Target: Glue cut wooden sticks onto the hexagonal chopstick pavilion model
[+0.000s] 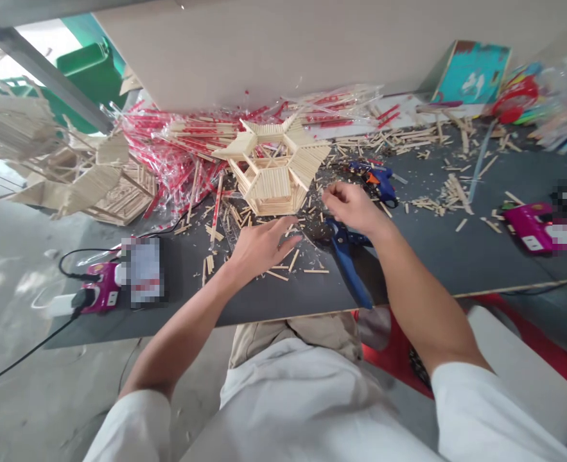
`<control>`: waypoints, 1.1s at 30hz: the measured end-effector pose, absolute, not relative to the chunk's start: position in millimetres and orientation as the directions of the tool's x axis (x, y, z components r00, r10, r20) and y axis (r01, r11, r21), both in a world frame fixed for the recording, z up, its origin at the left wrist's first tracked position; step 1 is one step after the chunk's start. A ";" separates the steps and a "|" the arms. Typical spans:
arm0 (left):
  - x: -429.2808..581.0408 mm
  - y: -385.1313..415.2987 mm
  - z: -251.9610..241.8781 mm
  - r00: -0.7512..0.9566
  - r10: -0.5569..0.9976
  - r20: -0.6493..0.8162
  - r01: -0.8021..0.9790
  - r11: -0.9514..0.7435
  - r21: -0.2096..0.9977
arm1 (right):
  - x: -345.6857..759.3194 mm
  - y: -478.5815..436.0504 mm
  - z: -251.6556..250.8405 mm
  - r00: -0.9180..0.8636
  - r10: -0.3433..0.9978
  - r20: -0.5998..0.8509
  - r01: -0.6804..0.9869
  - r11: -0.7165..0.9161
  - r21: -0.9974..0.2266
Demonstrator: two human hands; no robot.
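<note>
A small pavilion model (273, 168) built of wooden sticks stands on the dark table (456, 256) just beyond my hands. My left hand (259, 247) lies palm down on the table in front of it, fingers stretched flat over loose stick pieces (283, 273). My right hand (350, 205) hovers to the right of the model, fingers curled together in a pinch; what they hold is too small to make out. Blue-handled cutters (348, 260) lie under my right wrist.
A blue glue gun (379, 179) lies right of the model. Packs of red-wrapped chopsticks (177, 138) pile up behind. Larger stick models (71, 173) sit at the left. Pink devices (103, 285) (533, 228) sit at both table ends. Stick offcuts (437, 192) litter the table.
</note>
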State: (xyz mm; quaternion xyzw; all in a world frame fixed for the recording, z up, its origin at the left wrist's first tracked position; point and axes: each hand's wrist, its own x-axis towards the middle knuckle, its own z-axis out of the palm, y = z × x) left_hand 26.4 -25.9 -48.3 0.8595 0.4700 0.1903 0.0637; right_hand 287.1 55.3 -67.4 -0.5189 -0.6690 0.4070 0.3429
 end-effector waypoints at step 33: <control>40.5 10.4 12.0 0.625 0.759 0.183 0.613 -0.622 0.487 | 258.4 39.0 -77.5 -0.478 0.876 0.068 -0.277 -0.077 -0.958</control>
